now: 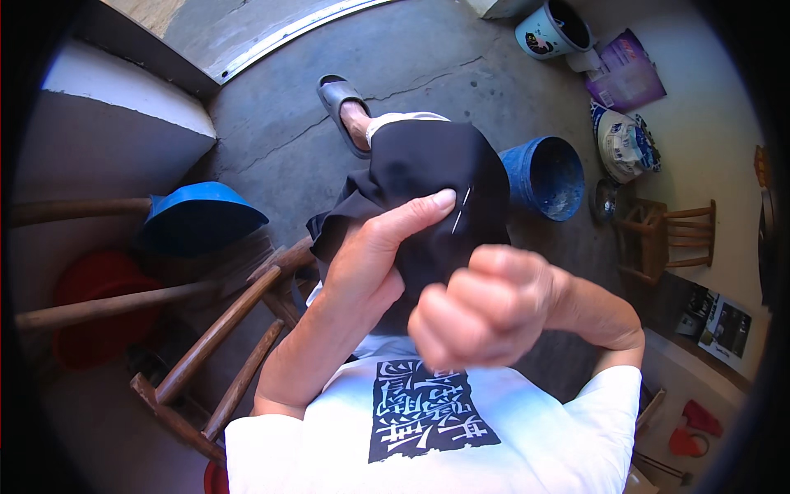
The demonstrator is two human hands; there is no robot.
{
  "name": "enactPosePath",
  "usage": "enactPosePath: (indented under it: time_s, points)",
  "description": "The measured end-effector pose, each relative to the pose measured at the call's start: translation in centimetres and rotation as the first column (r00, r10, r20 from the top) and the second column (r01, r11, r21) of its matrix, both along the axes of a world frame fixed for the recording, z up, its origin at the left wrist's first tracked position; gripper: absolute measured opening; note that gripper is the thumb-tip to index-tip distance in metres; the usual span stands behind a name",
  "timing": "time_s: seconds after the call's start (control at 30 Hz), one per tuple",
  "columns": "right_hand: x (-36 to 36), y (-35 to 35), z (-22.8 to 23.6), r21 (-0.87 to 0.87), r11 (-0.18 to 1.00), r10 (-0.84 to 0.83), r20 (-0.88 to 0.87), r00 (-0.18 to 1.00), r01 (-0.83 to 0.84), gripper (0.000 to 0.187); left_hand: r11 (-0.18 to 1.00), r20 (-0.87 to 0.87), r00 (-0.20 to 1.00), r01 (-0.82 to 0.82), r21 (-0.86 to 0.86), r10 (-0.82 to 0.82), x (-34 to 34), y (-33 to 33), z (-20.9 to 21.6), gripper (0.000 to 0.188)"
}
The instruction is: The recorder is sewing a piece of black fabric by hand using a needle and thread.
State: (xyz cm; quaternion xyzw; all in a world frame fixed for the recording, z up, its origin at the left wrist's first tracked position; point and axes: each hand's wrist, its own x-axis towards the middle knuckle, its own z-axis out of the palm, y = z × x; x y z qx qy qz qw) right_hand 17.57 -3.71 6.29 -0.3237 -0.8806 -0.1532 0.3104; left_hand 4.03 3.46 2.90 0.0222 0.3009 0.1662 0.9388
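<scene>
Black cloth (440,156) is spread over my lap and knee. My left hand (366,255) grips it, thumb pressed flat on top and the other fingers hidden by the hand and folds. Just beyond the thumb tip, two short, thin white marks (457,222) stand out in line on the cloth, like stitches; I cannot tell whether one is a needle. Nearer to my chest, my right hand (485,309) is curled into a fist above the cloth, slightly smeared by motion. Whatever its fingers may pinch is not visible.
A blue bucket (555,179) stands right of my knee, near a small wooden chair (671,235). At the left are a blue dustpan (202,216), a wooden chair frame (218,337) and a red basin (99,305). A patterned bin (543,37) stands far right.
</scene>
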Motion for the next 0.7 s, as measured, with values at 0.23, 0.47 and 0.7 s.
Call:
enactPosePath:
  time_s: [0.23, 0.47, 0.7]
  points:
    - [2.6, 0.5, -1.2, -0.229, 0.941, -0.291, -0.172, 0.941, 0.249, 0.031, 0.997, -0.011, 0.998, -0.063, 0.045, 0.064, -0.5, -0.1, -0.1, 0.018]
    - [3.2, 0.8, -1.1, -0.15, 0.958, -0.258, -0.079, 0.963, 0.244, 0.018, 0.992, -0.081, 0.996, -0.036, 0.123, 0.046, -0.2, -0.6, -0.2, 0.023]
    - [4.1, 1.2, -0.2, -0.194, 0.966, -0.165, 0.062, 0.984, 0.174, 0.019, 0.97, -0.119, 0.991, -0.038, 0.238, 0.068, -0.3, -0.8, -0.2, 0.022]
